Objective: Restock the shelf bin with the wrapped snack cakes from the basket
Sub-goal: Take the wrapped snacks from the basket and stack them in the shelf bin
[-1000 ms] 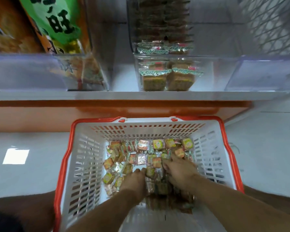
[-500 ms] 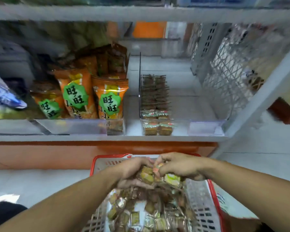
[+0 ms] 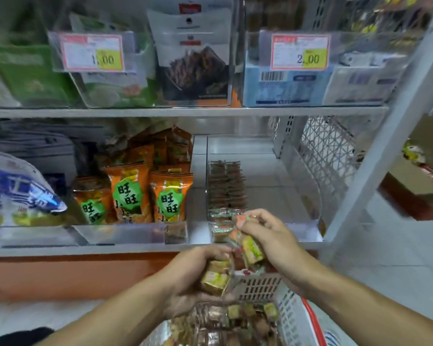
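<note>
Several wrapped snack cakes (image 3: 250, 248), small brown-and-yellow blocks in clear crinkled film, clutched by curled left hand (image 3: 193, 278) and pinched by right hand (image 3: 268, 236) above the white red-rimmed basket (image 3: 295, 318), just before the clear shelf bin (image 3: 260, 196); wrapper print blurred, basket cut off below.

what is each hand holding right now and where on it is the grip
Both hold wrapped snack cakes. The left hand cups a small bunch from beneath; the right hand pinches its cakes at their top wrapper ends.
</note>
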{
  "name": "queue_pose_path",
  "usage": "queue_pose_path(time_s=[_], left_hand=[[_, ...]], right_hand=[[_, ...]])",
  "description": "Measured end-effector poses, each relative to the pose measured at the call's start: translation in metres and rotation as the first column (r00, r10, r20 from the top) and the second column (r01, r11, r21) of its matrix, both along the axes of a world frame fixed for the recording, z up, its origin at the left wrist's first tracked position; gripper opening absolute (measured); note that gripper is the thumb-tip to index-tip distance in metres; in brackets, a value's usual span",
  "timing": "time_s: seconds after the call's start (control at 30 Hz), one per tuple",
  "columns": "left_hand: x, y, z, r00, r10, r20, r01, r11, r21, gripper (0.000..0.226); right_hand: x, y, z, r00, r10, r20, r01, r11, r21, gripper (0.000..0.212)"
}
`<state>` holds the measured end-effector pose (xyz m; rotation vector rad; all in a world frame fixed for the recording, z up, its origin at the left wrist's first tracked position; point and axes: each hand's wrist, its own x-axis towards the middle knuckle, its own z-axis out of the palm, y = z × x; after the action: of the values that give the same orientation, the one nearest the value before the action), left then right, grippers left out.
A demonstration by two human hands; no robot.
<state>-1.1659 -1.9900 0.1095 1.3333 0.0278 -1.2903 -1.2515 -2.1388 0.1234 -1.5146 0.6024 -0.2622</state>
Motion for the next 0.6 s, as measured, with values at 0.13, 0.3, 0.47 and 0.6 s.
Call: queue_pose_path(time_s=[0.13, 0.3, 0.47, 0.6], left_hand=[[-0.014, -0.015, 0.008, 0.995, 0.094, 0.017, -0.091, 0.991, -0.100, 0.034], [-0.013, -0.014, 0.003, 0.997, 0.078, 0.017, -0.072, 0.969, -0.238, 0.070], [-0.018, -0.015, 0.001, 0.992, 0.083, 0.100, -0.048, 0.950, -0.308, 0.076], [-0.019, -0.015, 0.000, 0.992, 0.085, 0.097, -0.052, 0.950, -0.308, 0.077]], right_hand=[[0.002, 0.011, 0.002, 0.985, -0.072, 0.155, 0.082, 0.995, -0.059, 0.029], [-0.002, 0.022, -0.006, 0.978, -0.140, 0.152, 0.155, 0.983, -0.093, 0.026], [0.001, 0.024, -0.007, 0.972, -0.194, 0.132, 0.202, 0.978, -0.046, 0.008], [0.003, 0.024, -0.005, 0.972, -0.206, 0.111, 0.202, 0.978, 0.044, 0.008]])
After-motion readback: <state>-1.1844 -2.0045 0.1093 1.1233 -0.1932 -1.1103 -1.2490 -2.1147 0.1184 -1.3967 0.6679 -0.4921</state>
